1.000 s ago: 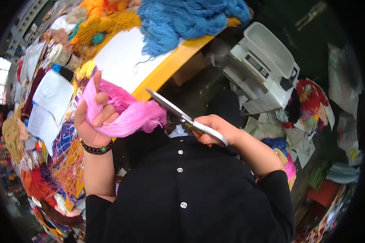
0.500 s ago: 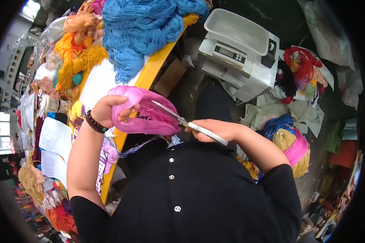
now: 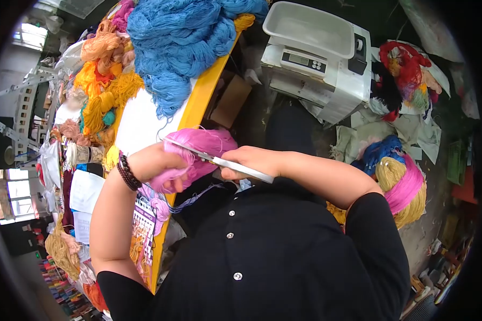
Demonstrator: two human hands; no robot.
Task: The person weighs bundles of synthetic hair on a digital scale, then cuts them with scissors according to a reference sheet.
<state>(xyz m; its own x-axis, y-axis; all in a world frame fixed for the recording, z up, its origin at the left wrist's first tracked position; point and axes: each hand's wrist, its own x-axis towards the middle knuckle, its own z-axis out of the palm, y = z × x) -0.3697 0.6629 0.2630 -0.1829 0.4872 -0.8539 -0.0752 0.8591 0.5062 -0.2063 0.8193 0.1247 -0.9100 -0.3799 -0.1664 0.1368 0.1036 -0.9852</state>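
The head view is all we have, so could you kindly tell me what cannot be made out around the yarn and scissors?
- Head view: the handles of the scissors are hidden inside the right hand.
- Head view: the left hand has its fingertips buried in the pink yarn.
- Head view: the blades are too thin to tell whether strands lie between them.
- Head view: the scale has display digits too small to read.

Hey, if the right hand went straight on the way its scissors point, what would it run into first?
Probably the pink yarn: the right hand aims the scissors leftward, blades across the bundle. The left hand gripping it sits by the tips; depth is unclear.
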